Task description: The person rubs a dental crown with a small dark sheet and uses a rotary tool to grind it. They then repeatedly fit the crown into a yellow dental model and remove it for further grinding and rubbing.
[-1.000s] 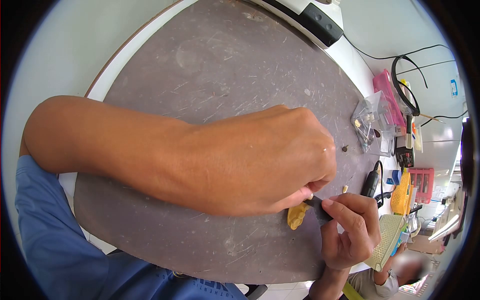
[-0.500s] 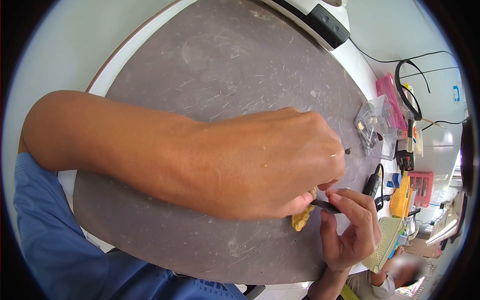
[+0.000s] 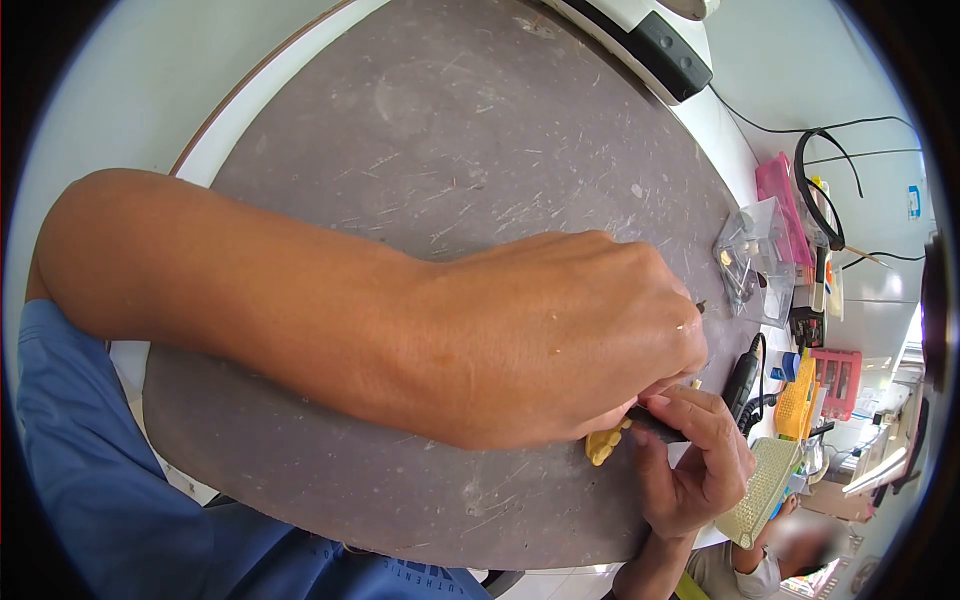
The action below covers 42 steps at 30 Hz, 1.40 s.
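My left hand (image 3: 590, 340) reaches across from the left, its back to the camera and its fingers curled under, out of sight. It is closed on a lumpy yellow piece that looks like a dental cast (image 3: 602, 446), of which only the lower end shows below the thumb. Coming up from the bottom right, my right hand (image 3: 700, 465) pinches a thin dark tool (image 3: 660, 425) between thumb and fingers. The tool's far end meets the left hand and the cast; what it touches there is hidden.
Beyond the hands lie a clear plastic box (image 3: 755, 255) of small parts, a black handpiece (image 3: 742, 380) with a coiled cord, and a pale green basket (image 3: 762, 490). A white device (image 3: 665, 55) edges the scratched grey tabletop (image 3: 450, 130). Another person (image 3: 750, 565) sits at lower right.
My left hand has moved slightly right and down, covering more of the yellow cast. My right hand has moved slightly, still pinching the dark tool close against the left hand.
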Motion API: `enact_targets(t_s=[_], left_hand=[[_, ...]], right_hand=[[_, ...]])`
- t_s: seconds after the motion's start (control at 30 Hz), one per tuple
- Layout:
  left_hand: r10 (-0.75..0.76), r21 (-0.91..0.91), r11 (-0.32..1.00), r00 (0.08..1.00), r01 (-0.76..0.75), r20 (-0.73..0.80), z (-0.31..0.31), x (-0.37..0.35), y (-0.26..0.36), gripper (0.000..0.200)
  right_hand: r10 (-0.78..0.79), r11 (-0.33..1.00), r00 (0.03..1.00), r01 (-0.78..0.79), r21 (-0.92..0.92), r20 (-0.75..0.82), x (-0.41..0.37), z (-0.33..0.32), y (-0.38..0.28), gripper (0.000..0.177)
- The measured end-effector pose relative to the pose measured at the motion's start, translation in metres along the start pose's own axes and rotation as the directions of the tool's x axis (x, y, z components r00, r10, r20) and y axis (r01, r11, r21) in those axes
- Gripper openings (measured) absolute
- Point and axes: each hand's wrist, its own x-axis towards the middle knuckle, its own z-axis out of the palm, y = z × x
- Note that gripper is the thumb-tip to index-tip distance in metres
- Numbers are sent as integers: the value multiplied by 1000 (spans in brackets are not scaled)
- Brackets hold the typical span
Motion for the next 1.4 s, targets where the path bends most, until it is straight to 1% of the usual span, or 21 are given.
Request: enact_targets(t_s=[0.07,0.13,0.27,0.43,0.77,0.87,0.97,1.03,1.07,1.13,1.17,1.23,1.27,1.3,1.37,1.4], left_hand=[[-15,10,1000,1000,15,8,1,-1,0,11],[0,19,1000,1000,0,-23,4,-1,-2,11],[18,14,1000,999,-17,-26,3,-1,-2,12],[14,37,999,1000,-14,-3,2,-1,-1,14],[6,27,1000,1000,-6,10,1,-2,0,14],[17,32,999,1000,-17,0,2,-2,-1,14],[32,19,999,999,-32,-13,2,-2,-1,13],[8,3,1000,1000,-8,5,2,-3,0,13],[11,5,1000,1000,-11,6,1,-2,0,13],[35,28,999,999,-35,8,-1,-2,2,12],[38,30,999,999,-38,9,-1,-3,2,12],[36,61,997,999,-36,4,-1,-4,3,10],[47,63,997,999,-48,12,-1,-4,3,10],[33,71,997,999,-35,31,-2,-5,4,9],[31,85,996,998,-36,56,-3,-6,6,9],[20,73,997,999,-23,45,-2,-6,6,9]], right_hand=[[9,1000,1000,-9,10,-10,-1,0,0,31],[26,1000,1000,-26,-5,-11,-1,1,-1,29],[30,1000,999,-31,-4,-32,0,1,-2,28],[29,1000,999,-29,0,-21,-2,-1,-2,27],[27,1000,999,-27,1,-23,-1,0,-3,24],[54,998,998,-53,15,-33,-2,1,-4,23],[79,996,996,-79,32,-26,-5,1,-3,22],[173,975,975,-150,166,-137,-9,5,-1,24],[172,975,975,-149,165,-139,-7,1,-1,24],[168,979,982,-177,-104,-90,-1,-9,0,27],[168,979,981,-177,-105,-94,0,-8,-1,27],[317,935,942,-330,-131,-114,2,-4,-4,36],[253,945,952,-282,-168,-174,3,-4,-1,44],[253,942,949,-286,-173,-188,1,-11,-1,44],[234,811,907,-381,-444,-350,-3,-30,2,42],[332,731,862,-492,-473,-384,-9,-41,3,34]])
